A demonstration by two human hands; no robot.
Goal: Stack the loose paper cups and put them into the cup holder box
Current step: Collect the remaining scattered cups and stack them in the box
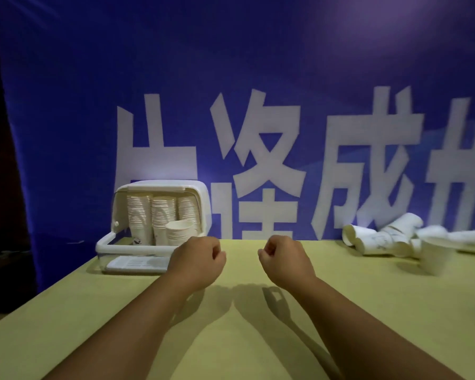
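Both hands hover in the middle of the frame above the table (231,338). The left hand (196,260) and the right hand (284,260) each have their fingers (216,250) curled into a loose fist, and neither holds anything.

The loose paper cups (379,239) lie in a heap at the right edge of the frame, most tipped on their sides, with one blurred cup upright nearest the camera. The cup holder box (104,242) sits left of centre with its lid raised. It already carries tall stacks (140,218) at the back and a short stack (178,233) in front.

The next step looks like gathering cups, so the right hand is better placed to reach the heap. It should uncurl first, take one cup lightly by the wall so the paper does not crush, and turn it mouth up. Other cups can then nest straight into it, rims kept level. The short front stack seems the natural place for them.
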